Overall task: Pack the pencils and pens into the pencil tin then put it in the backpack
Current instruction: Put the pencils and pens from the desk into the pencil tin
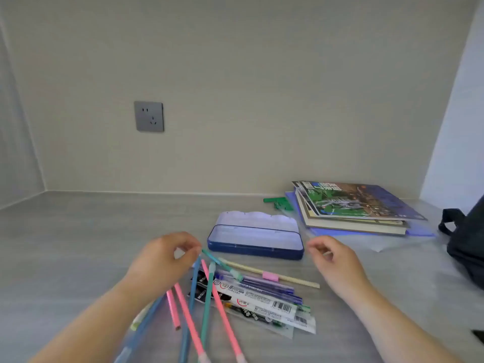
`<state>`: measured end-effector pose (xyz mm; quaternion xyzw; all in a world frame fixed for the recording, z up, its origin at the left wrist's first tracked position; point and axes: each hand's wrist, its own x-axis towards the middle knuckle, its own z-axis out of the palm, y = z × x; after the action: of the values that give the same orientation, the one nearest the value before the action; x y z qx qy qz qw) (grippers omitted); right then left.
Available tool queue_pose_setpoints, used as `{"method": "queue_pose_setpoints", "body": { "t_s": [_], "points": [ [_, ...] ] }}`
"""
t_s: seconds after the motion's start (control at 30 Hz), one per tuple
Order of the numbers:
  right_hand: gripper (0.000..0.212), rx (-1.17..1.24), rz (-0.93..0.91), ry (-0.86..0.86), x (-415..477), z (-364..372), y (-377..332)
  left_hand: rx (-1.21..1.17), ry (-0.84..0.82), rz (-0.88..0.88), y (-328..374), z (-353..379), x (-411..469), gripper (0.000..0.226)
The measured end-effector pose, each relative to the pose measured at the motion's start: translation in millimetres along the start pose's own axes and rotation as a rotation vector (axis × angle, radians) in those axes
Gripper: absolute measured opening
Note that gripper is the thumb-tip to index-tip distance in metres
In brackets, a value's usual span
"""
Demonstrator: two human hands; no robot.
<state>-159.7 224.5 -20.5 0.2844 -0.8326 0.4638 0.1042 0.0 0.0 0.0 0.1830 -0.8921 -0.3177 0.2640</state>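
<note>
Grey desk (78, 244) under everything. Dark backpack (468, 247) at far right edge, beside stacked books (356, 205). Blue pencil tin (255, 241) open at centre, lid tipped back, nothing visible inside. Just near of it, scattered pencils (207, 299) and packaged pens (262, 302) on the desk. Left hand (162, 258) over the pile, fingertips pinched on a teal pencil (220, 262). Right hand (332, 258) right of the tin, fingers loosely curled, holding nothing
</note>
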Motion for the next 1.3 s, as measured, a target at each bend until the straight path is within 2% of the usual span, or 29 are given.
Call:
{"method": "queue_pose_setpoints", "body": {
  "t_s": [0.1, 0.17, 0.2, 0.33, 0.43, 0.63, 0.8, 0.9, 0.97, 1.17, 1.3],
  "points": [
    [0.02, -0.041, -0.025, -0.096, -7, 7, 2, -0.031, -0.016, -0.031, -15, 6, -6, 0.026],
    [0.029, -0.065, -0.075, -0.191, -12, 15, -2, -0.036, -0.015, -0.042, -23, 10, -7, 0.012],
    [0.031, -0.08, -0.1, -0.215, -15, 19, -3, -0.02, -0.018, -0.041, -28, 13, -7, 0.018],
    [0.017, -0.082, -0.104, -0.26, -21, 25, -6, 0.02, 0.013, -0.026, -32, 17, -11, 0.031],
    [0.023, -0.059, -0.066, -0.277, -22, 25, -4, 0.042, -0.033, -0.074, -32, 21, -12, 0.034],
    [0.027, -0.106, -0.049, -0.362, -22, 29, -2, -0.026, -0.032, -0.105, -32, 19, -11, 0.022],
    [0.023, -0.102, -0.045, -0.38, -23, 28, -5, -0.133, 0.065, -0.102, -35, 11, -9, 0.021],
    [0.024, -0.104, -0.036, -0.383, -22, 26, -8, -0.148, 0.049, -0.113, -38, 8, -8, 0.026],
    [0.024, -0.111, -0.028, -0.408, -21, 26, -10, -0.184, 0.034, -0.1, -37, 8, -9, 0.017],
    [0.018, -0.267, -0.023, -0.657, -4, 19, -21, -0.223, 0.004, -0.095, -35, 10, -9, 0.011],
    [0.014, -0.344, 0.028, -0.811, 9, 17, -31, -0.208, 0.045, -0.132, -38, 8, -6, 0.015]
  ]
}}
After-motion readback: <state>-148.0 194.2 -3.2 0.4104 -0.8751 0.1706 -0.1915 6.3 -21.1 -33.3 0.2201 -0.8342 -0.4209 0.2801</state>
